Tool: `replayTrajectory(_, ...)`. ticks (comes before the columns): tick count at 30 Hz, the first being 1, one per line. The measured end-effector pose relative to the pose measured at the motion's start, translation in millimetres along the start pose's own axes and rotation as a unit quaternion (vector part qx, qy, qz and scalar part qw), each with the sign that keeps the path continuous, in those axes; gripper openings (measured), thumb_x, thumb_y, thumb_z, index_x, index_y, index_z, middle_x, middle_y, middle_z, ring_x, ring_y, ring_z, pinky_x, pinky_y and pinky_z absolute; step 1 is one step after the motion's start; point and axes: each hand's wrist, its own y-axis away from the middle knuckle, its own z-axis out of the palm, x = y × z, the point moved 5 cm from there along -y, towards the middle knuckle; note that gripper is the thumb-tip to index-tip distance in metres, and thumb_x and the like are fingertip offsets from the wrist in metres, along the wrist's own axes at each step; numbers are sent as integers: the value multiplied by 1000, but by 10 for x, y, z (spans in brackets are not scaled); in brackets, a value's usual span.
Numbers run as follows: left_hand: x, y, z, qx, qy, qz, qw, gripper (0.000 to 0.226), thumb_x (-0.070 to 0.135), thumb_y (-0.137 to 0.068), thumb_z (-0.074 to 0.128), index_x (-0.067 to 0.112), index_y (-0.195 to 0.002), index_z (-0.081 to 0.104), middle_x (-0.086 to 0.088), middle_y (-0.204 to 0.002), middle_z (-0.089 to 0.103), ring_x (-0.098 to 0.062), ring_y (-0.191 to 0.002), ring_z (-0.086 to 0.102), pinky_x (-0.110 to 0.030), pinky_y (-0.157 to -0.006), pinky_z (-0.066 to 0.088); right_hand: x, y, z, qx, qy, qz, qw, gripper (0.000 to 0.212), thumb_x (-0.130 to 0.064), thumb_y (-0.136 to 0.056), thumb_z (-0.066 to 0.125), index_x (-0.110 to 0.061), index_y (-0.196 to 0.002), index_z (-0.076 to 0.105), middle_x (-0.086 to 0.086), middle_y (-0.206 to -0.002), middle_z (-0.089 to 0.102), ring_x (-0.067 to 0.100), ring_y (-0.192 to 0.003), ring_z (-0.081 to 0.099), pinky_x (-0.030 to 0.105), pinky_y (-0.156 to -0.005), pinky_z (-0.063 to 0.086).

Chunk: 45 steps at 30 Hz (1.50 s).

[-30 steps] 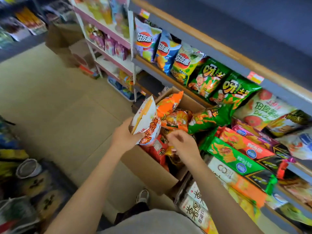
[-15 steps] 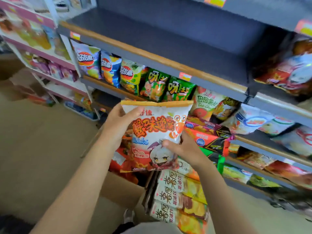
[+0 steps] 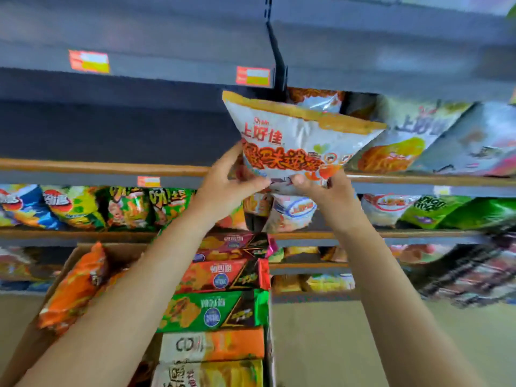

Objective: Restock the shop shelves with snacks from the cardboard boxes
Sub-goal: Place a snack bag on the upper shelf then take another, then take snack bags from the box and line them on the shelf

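**Snack bag going up at the shelf**

While both arms are reaching upward, the left hand and right hand are pinching the white snack bag by its bottom edge, holding it tilted against the grey shelf front, above the cardboard box.

Both hands have raised the white snack bag from chest height up to the upper shelf.

Shelf price tags — blurred (unreadable).
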Motion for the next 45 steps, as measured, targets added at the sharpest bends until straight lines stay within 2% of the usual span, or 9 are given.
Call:
replayTrajectory(5, 37, -742, 427, -16, -73, 9, 997, 60, 37, -79, 81, 34, -133, 53, 22, -126, 61, 3, -118, 55, -23, -98, 44, 210, -794, -475, -20, 7, -56, 998, 46, -7, -89, 72, 2, -131, 55, 11, -129, 66, 8, -115, 63, 16, -89, 49)
replayTrajectory(10, -190, -1126, 815, 3, -72, -54, 996, 56, 49, -84, 73, 35, -135, 54, 19, -124, 61, -2, -116, 56, -27, -98, 46, 697, -1260, -680, -41, 13, -6, 999, 58, -37, -86, 76, -12, -132, 53, -2, -127, 66, 12, -120, 61, 32, -102, 49)
replayTrajectory(14, -128, -1334, 953, 75, -96, -55, 991, 36, 52, -88, 66, 31, -118, 63, 15, -110, 68, -2, -100, 64, -27, -83, 51, 706, -1463, -788, 5, 39, 9, 999, 53, -40, -91, 69, -20, -135, 48, -18, -113, 63, -5, -100, 59, -1, -76, 42)
replayTrajectory(18, -38, -1408, 1034, 80, -129, -73, 986, 42, 62, -88, 59, 34, -119, 59, 11, -113, 67, -8, -100, 65, -28, -82, 53, 685, -1460, -827, 56, 61, 13, 996, 55, -51, -93, 62, -18, -135, 48, -24, -97, 56, -7, -85, 53, -4, -62, 36)
replayTrajectory(26, 10, -846, 775, 106, -163, -28, 980, 35, 38, -95, 60, 28, -128, 60, 12, -114, 65, 1, -100, 60, -13, -84, 46, 462, -614, -531, 288, 155, -126, 936, 36, -22, -92, 61, -1, -120, 51, 10, -113, 51, 26, -108, 49, 29, -89, 38)
replayTrajectory(31, -557, 219, -82, 180, -116, -69, 974, 15, 19, -96, 58, 22, -91, 71, 5, -77, 71, -8, -70, 67, -21, -65, 52, 838, 18, 728, -11, 127, -74, 989, 5, -9, -95, 56, -12, -95, 60, -2, -82, 59, 9, -76, 55, 24, -69, 45)
replayTrajectory(36, -1691, 1217, -1270, 261, -121, -227, 930, 18, 20, -96, 58, 29, -86, 70, 2, -77, 71, -13, -67, 65, -30, -64, 49, 1153, 502, 2118, -198, 189, -60, 960, 7, -1, -90, 61, -5, -89, 67, -12, -67, 49, 7, -61, 46, 23, -58, 34)
replayTrajectory(41, -2583, 1915, -2494, 266, -270, -332, 864, 16, 23, -92, 61, 18, -104, 70, -4, -111, 67, -26, -110, 60, -30, -91, 42, 1142, 751, 3398, -269, 190, 4, 944, 13, -6, -94, 57, -2, -104, 65, 6, -102, 62, 20, -91, 59, 22, -74, 46)
replayTrajectory(45, -3091, 2126, -3077, 221, -335, -376, 835, 57, 34, -81, 64, 23, -135, 49, -13, -141, 45, -36, -132, 41, -46, -108, 38, 1236, 810, 4095, -229, 385, 31, 894, 56, -27, -94, 58, -10, -144, 38, 21, -150, 29, 38, -143, 24, 47, -115, 29)
